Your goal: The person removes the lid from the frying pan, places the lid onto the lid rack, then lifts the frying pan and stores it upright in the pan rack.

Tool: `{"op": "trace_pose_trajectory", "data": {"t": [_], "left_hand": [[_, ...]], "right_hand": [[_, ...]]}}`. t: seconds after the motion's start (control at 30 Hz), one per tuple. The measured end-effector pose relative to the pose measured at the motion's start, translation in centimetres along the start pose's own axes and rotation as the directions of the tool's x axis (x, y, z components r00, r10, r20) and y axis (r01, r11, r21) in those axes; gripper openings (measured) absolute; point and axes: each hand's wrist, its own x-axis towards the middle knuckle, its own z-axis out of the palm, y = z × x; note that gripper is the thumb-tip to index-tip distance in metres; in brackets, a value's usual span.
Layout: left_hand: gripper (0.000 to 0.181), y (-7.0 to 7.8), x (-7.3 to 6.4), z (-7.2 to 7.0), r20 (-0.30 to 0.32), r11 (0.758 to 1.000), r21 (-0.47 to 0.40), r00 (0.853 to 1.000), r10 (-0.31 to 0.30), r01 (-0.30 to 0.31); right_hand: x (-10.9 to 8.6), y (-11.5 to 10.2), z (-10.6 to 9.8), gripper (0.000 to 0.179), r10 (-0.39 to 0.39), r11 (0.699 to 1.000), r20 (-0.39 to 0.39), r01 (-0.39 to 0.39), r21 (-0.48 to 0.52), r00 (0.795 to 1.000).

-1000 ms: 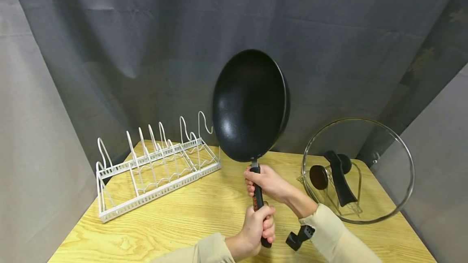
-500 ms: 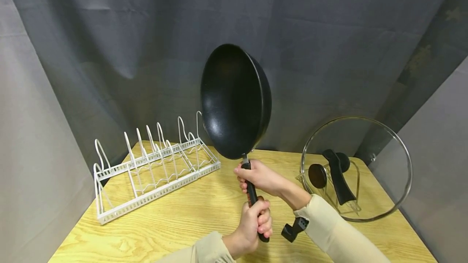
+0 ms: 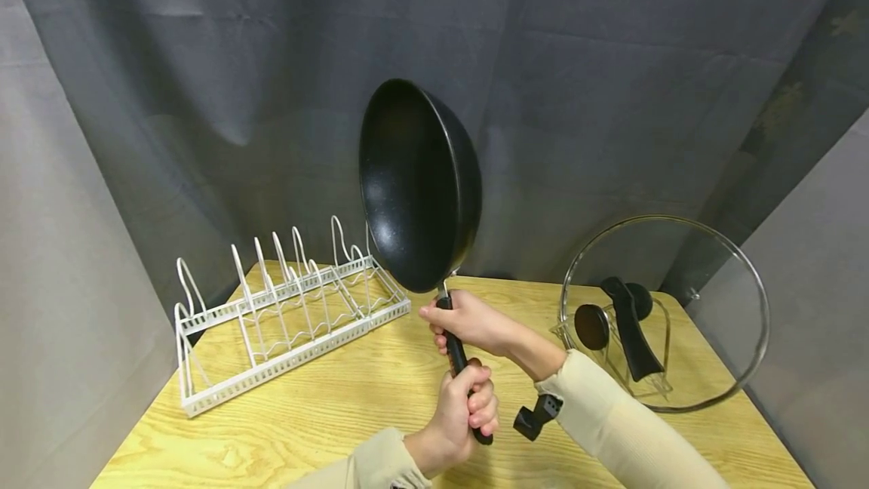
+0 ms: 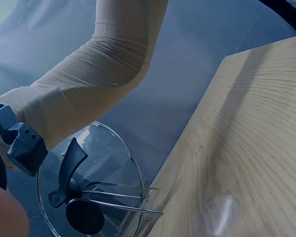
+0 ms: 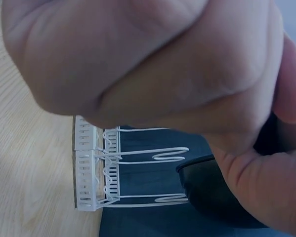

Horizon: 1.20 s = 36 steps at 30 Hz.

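A deep black frying pan (image 3: 414, 187) is held up on edge above the table, its bowl turned to the left. My right hand (image 3: 475, 321) grips the upper part of its black handle (image 3: 456, 353), close to the bowl. Lower down, my left hand (image 3: 462, 417) wraps round the handle's end. A white wire pan rack (image 3: 292, 327) stands on the table to the left, and the bowl overlaps its far right corner in the head view. In the right wrist view my curled fingers (image 5: 152, 74) hide most of the handle, with part of the pan (image 5: 212, 192) below them.
A glass lid (image 3: 763, 323) with a black handle leans on a wire stand (image 3: 668, 338) at the right of the wooden table (image 3: 326, 429). Grey curtains (image 3: 611, 96) close off the back and sides. A black camera (image 3: 536, 417) sits on my right wrist.
Both hands have carried the pan leftward, nearer the rack. The pan has turned, so more of its outer right side shows. Rack and lid have stayed in place.
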Motion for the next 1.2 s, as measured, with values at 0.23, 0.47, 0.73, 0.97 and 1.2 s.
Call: {"op": "trace_pose_trajectory", "data": {"t": [0.23, 0.47, 0.73, 0.97, 1.2], "left_hand": [[0.032, 0.7, -0.3, -0.2, 0.041, 0.999, -0.038, 0.999, 0.024, -0.022], [0.033, 1.2, -0.6, -0.7, 0.087, 0.998, -0.059, 0.996, 0.033, -0.028], [0.035, 1.7, -0.9, -1.0, 0.109, 0.996, -0.087, 0.994, 0.022, -0.013], [0.035, 2.2, -1.2, -1.4, 0.092, 0.993, -0.117, 0.996, 0.022, -0.011], [0.036, 2.5, -1.4, -1.8, 0.076, 0.991, -0.130, 0.997, 0.023, -0.013]], "right_hand": [[0.6, -0.7, 0.6, 0.034, 0.018, 0.999, -0.007, -0.018, -0.037, 1.000], [1.1, -1.0, 1.3, 0.040, 0.043, 0.998, -0.033, -0.045, -0.049, 0.999], [1.6, -1.5, 1.9, 0.045, 0.052, 0.988, -0.031, -0.056, -0.141, 0.998], [2.6, -1.2, 2.4, 0.049, 0.071, 0.985, -0.020, -0.073, -0.158, 0.997], [3.4, -1.0, 3.2, 0.040, 0.086, 0.985, -0.034, -0.090, -0.150, 0.996]]}}
